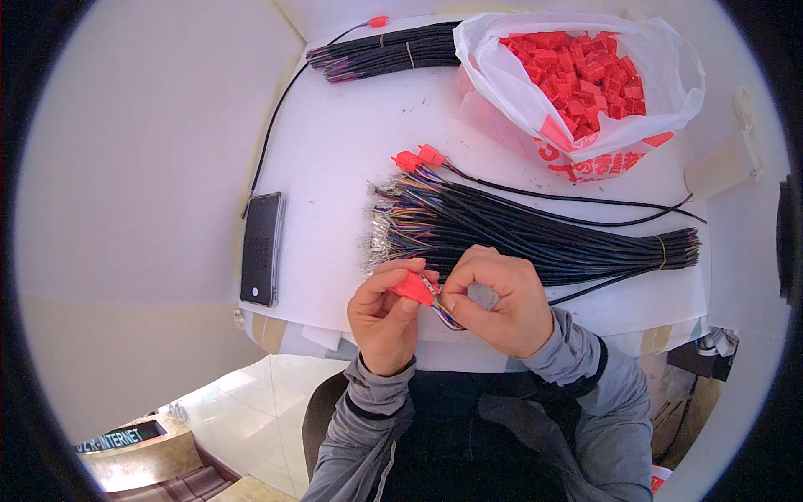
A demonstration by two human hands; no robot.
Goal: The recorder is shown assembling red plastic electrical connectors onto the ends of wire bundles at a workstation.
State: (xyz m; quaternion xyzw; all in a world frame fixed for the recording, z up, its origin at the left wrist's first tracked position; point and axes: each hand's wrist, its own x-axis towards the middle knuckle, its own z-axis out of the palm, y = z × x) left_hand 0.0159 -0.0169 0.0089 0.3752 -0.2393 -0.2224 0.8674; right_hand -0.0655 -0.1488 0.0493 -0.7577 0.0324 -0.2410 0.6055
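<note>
Near the table's front edge, my left hand (383, 325) pinches a red plastic connector housing (413, 289) between thumb and fingers. Thin coloured wires (444, 315) with small metal terminals run up to the housing's right side. My right hand (512, 303) is closed on these wires, thumb and forefinger pressed together close to the housing. A grey rounded piece (483, 294) shows in the right hand; its kind is unclear. Just beyond both hands lies a large bundle of black cables (535, 230), its bare wire ends and metal terminals at the left, a tie round its right end.
Two red connectors (418, 157) on black cables lie behind the bundle. A white plastic bag (493, 92) full of red housings (577, 75) stands at the back right. More tied cables (389, 58) lie at the back, beside a lone cable (272, 117). A phone (262, 248) rests left.
</note>
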